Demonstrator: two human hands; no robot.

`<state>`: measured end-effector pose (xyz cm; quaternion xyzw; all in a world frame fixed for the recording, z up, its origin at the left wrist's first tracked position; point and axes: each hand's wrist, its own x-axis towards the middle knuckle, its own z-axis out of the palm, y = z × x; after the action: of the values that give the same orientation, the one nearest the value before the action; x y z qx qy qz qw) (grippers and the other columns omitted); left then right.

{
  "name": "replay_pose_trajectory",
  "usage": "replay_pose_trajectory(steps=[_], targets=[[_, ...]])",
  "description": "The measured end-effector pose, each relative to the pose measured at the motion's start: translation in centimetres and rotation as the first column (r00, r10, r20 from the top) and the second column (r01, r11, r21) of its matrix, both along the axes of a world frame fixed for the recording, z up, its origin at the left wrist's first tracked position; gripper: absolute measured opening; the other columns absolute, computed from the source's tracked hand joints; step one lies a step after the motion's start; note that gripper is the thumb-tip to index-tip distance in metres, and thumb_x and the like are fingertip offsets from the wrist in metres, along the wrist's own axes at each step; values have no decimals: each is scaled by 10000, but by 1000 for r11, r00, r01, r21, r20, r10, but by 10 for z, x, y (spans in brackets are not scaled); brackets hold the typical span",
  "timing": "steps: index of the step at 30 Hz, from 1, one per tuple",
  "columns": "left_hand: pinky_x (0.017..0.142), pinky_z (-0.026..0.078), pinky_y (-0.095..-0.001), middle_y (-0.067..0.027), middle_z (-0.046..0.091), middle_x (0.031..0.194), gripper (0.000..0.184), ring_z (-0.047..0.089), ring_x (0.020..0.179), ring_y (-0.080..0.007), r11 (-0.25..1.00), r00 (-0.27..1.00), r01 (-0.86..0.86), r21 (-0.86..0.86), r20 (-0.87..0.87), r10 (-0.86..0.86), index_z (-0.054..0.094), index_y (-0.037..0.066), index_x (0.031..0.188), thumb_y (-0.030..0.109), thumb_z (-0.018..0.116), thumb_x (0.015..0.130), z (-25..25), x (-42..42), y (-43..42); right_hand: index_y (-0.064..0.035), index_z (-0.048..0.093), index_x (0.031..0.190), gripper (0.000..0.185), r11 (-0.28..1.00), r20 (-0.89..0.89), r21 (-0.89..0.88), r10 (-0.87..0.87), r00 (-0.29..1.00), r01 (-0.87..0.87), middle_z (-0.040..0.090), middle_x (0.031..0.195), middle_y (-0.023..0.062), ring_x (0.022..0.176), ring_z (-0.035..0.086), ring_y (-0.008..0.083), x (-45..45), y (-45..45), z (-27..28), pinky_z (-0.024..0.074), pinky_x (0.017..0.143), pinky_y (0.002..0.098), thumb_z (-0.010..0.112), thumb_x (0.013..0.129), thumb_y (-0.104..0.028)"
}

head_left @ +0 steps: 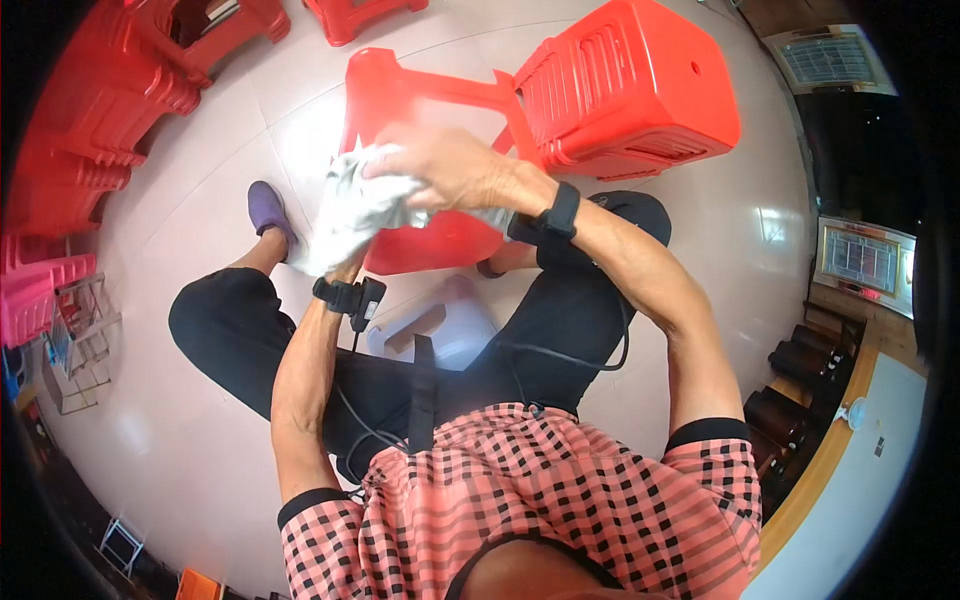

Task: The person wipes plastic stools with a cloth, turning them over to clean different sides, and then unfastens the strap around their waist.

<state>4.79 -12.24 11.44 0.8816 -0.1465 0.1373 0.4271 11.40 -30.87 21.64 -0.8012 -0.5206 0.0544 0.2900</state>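
Observation:
A white cloth is bunched up in front of me, over the left part of a red plastic stool that lies tipped between my legs. My right hand is closed on the cloth's upper part, its fingers blurred by motion. Below the cloth, only the wrist end of my left hand shows; the cloth hides its fingers, so I cannot see what they grip. Black bands with small devices circle both wrists.
Stacked red stools lie on their side at the upper right. More red stools fill the left. Under me is a pale plastic piece with a slot. A metal rack stands left; a white-topped table is at right.

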Motion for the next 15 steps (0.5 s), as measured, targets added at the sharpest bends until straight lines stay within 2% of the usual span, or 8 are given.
replay_pose_trajectory(steps=[1, 2, 3, 5, 6, 10, 13, 15], targets=[[737, 476, -315, -72, 669, 946, 188, 611, 865, -136, 960, 984, -18, 281, 177, -33, 639, 42, 1029, 172, 608, 896, 21, -4, -2, -189, 593, 1174, 480, 1000, -18, -20, 17, 1000, -18, 548, 1111, 89, 912, 626, 314, 0, -1, -3, 548, 788, 413, 716, 710, -201], [713, 479, -318, -78, 666, 913, 205, 610, 846, -135, 996, 998, 16, -86, 54, -11, 643, 41, 1032, 195, 601, 903, 13, -4, -6, -189, 590, 1178, 477, 996, -7, -76, -52, 999, 52, 549, 1111, 92, 915, 626, 316, 4, -5, -7, 547, 786, 416, 708, 716, -193], [689, 482, -320, -84, 662, 881, 223, 609, 828, -133, 897, 997, 1, -442, -68, -35, 648, 40, 1035, 217, 594, 909, -2, -8, -10, -189, 587, 1182, 474, 985, 9, -128, -119, 993, 119, 550, 1112, 96, 917, 627, 317, 14, -11, -12, 546, 784, 418, 700, 721, -186], [612, 454, -327, -94, 601, 723, 318, 564, 721, -137, 882, 873, -154, -445, -479, -89, 658, 12, 1028, 294, 542, 940, -20, -20, 7, -153, 570, 1186, 442, 974, 103, -121, -178, 979, 190, 559, 1108, 109, 910, 625, 330, 47, -34, -39, 531, 793, 444, 659, 755, -194], [558, 394, -338, -71, 523, 629, 391, 474, 621, -140, 906, 931, -184, -381, -363, 36, 636, -31, 889, 325, 492, 962, -20, -18, 3, -136, 551, 1197, 440, 917, 22, -179, -359, 933, 357, 561, 1100, 137, 913, 621, 344, 67, -46, -38, 519, 806, 459, 641, 773, -211], [548, 343, -337, -48, 438, 607, 448, 394, 591, -127, 881, 872, -213, -423, -489, -24, 532, -25, 730, 335, 453, 984, -23, -20, -9, -99, 523, 1213, 441, 580, -13, -38, -815, 580, 814, 561, 1062, 220, 953, 599, 387, 112, -52, -41, 486, 839, 507, 606, 814, -268], [554, 339, -326, -20, 432, 611, 473, 395, 600, -117, 860, 816, -260, -440, -575, -48, 527, -8, 706, 358, 439, 992, -30, -22, -9, -95, 523, 1214, 438, 640, 47, -166, -755, 654, 750, 542, 1077, 248, 961, 582, 417, 89, -30, -41, 481, 832, 534, 615, 818, -257], [599, 381, -305, -18, 511, 675, 469, 458, 641, -115, 862, 755, -283, -419, -652, -69, 572, -18, 811, 387, 423, 995, -43, -25, -4, -115, 533, 1194, 420, 763, 236, -45, -619, 749, 644, 530, 1076, 211, 932, 574, 406, 58, -17, -44, 509, 763, 522, 639, 804, -230]])
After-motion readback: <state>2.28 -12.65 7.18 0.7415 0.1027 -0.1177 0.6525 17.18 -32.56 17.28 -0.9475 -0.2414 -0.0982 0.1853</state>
